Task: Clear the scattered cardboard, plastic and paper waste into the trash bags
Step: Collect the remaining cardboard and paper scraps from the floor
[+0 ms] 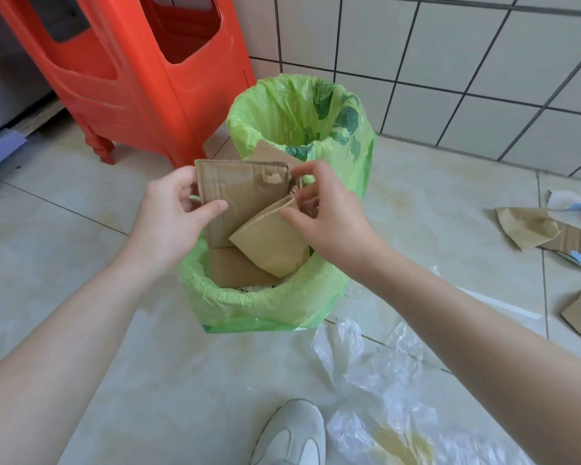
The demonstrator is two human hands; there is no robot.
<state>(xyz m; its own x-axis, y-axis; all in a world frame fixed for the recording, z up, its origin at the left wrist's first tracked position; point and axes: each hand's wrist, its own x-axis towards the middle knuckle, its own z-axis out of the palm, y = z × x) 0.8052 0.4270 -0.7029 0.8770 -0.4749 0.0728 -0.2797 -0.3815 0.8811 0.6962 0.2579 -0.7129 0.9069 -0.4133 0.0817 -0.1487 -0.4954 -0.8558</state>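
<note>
A pale shoe (pixel 291 434) sits at the bottom edge, and beside it crumpled clear plastic sheeting (pixel 383 374) spreads over the tiled floor (pixel 64 236) to the right. Just beyond stands the near green trash bag (pixel 259 307), its mouth open and already holding cardboard. Over that mouth both bare forearms reach in. The left hand (pixel 173 216) grips the left edge of a flat cardboard sheet (pixel 242 193), thumb across its face and fingers curled behind. The right hand (pixel 329 216) pinches a folded cardboard piece (pixel 272 243) at its upper corner, fingers bent, the piece tilted against the sheet and dipping into the bag. Behind them a second green trash bag (pixel 302 112) stands open near the white tiled wall (pixel 467 62). More cardboard scraps (pixel 530 229) lie on the floor well to the right, apart from both bags. An orange plastic stool (pixel 141 72) stands at far left
</note>
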